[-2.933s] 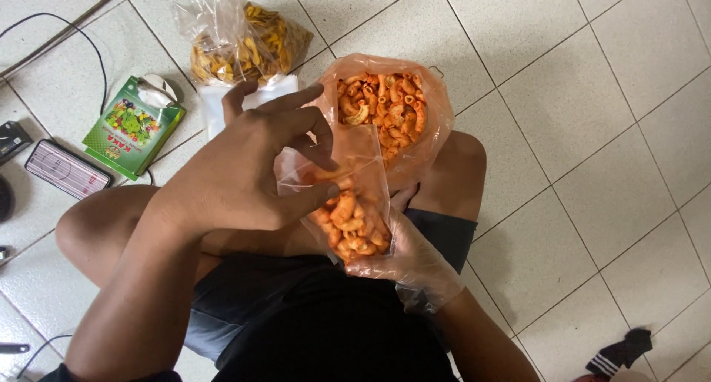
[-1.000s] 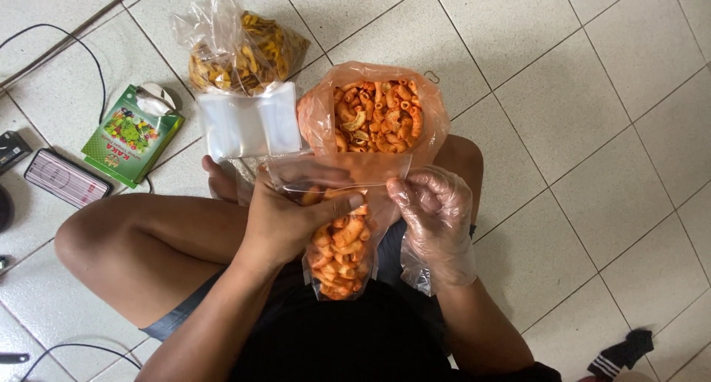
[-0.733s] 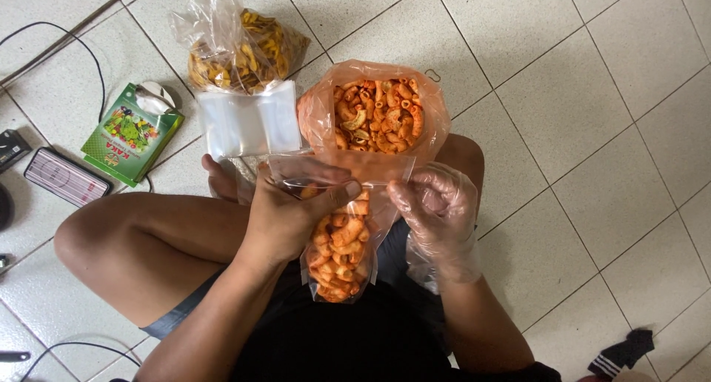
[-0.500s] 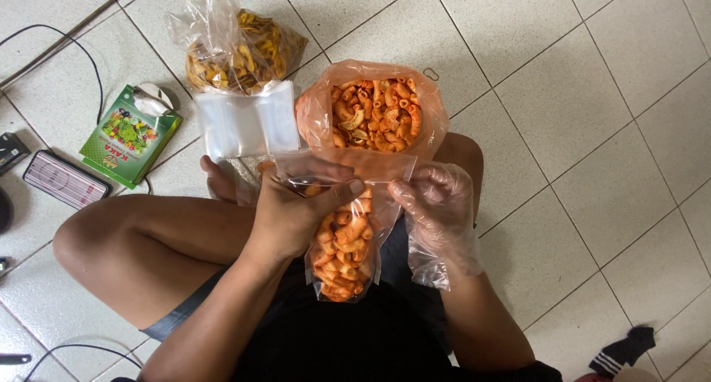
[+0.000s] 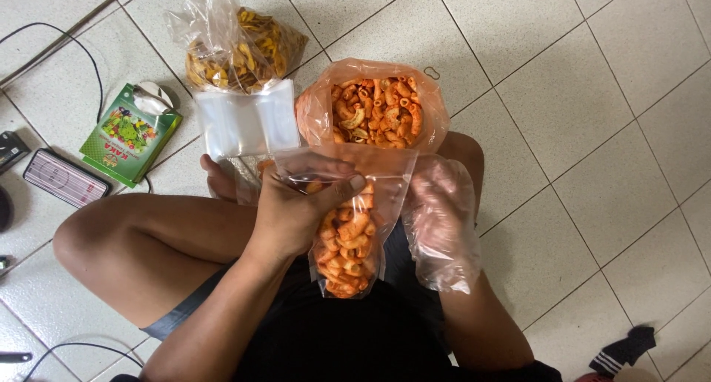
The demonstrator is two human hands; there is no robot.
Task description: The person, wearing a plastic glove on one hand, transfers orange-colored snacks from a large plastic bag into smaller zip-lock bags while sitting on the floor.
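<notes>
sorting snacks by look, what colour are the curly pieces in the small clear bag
Orange-red, seen through the small clear plastic bag pinched by the left hand; head view shows it best.

Small pouch (image 5: 348, 241) between both hands (over the lap), big snack bag (image 5: 374, 115) just beyond it

green carton (image 5: 129, 134) far left, clear snack pouch (image 5: 348, 234) centre

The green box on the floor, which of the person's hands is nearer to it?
Left. The left hand grips the small snack pouch, on the green box's side. The gloved right hand is beyond the pouch, farther away.
</notes>
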